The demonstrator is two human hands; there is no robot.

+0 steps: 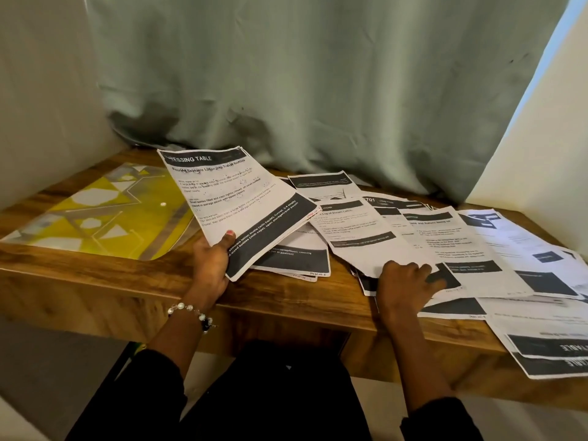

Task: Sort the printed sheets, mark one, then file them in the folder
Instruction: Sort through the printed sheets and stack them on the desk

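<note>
My left hand (212,261) grips the lower left corner of a small stack of printed sheets (235,198), thumb on top, and holds it tilted up off the wooden table (95,281). Under it lies a short pile of sheets (299,259). My right hand (404,283) rests on the spread of overlapping printed sheets (445,243) at the right, with its fingers curled over the near edge of one sheet. A clear folder with a yellow pattern (95,211) lies flat at the left of the table.
A green curtain (318,90) hangs behind the table and touches its back edge. White walls close in on the left and right. Some sheets (547,345) overhang the table's front edge at the far right. My dark-clothed lap is below the table.
</note>
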